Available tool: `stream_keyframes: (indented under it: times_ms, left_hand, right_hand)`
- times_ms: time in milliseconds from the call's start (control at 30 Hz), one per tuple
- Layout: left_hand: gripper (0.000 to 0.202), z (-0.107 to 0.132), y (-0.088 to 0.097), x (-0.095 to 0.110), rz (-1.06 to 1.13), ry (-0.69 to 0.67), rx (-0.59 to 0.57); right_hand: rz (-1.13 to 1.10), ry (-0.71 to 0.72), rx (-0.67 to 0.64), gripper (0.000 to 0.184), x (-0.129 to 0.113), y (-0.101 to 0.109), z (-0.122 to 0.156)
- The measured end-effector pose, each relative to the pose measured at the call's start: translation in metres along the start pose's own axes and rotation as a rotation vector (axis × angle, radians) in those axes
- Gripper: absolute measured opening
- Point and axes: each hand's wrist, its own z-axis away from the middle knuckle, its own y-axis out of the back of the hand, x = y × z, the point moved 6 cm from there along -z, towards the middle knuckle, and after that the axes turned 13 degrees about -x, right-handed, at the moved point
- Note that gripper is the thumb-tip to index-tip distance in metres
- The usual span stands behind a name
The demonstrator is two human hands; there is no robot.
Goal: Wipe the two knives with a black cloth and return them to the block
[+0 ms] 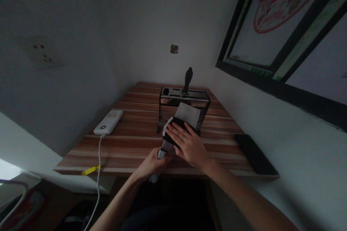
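Observation:
My left hand (pixel 154 164) is closed around the handle of a broad-bladed cleaver (pixel 189 112), near the table's front edge. Its wide grey blade points up and away from me. Across the blade lies a black cloth (pixel 169 140) with a whitish edge. My right hand (pixel 188 144), a ring on one finger, presses this cloth onto the blade with its fingers laid over it. Just behind the blade stands a metal-framed knife rack (pixel 199 94) with clear sides. One black-handled knife (pixel 188 78) sticks up from its top slots.
On the striped wooden table (pixel 138 115), a white power bank (pixel 108 122) lies at the left, its cable (pixel 99 162) with a yellow tag (pixel 90 170) hanging over the front edge. A black phone (pixel 255 153) lies at the right. Walls close in on the back and sides.

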Motion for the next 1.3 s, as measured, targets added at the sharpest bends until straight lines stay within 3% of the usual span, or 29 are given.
stream_keyframes:
  times_ms: [667, 1133, 1300]
  left_hand:
    - [0.035, 0.002, -0.001, 0.001, -0.088, 0.009, -0.04]
    - [0.031, 0.003, -0.004, -0.002, -0.039, 0.003, -0.101]
    - [0.031, 0.002, -0.001, -0.005, -0.004, 0.017, -0.078]
  right_hand:
    - [0.081, -0.052, 0.063, 0.053, 0.075, 0.045, -0.019]
    - [0.104, -0.095, 0.102, 0.056, 0.065, 0.043, -0.008]
    - [0.076, -0.066, 0.059, 0.053, 0.046, 0.031, -0.005]
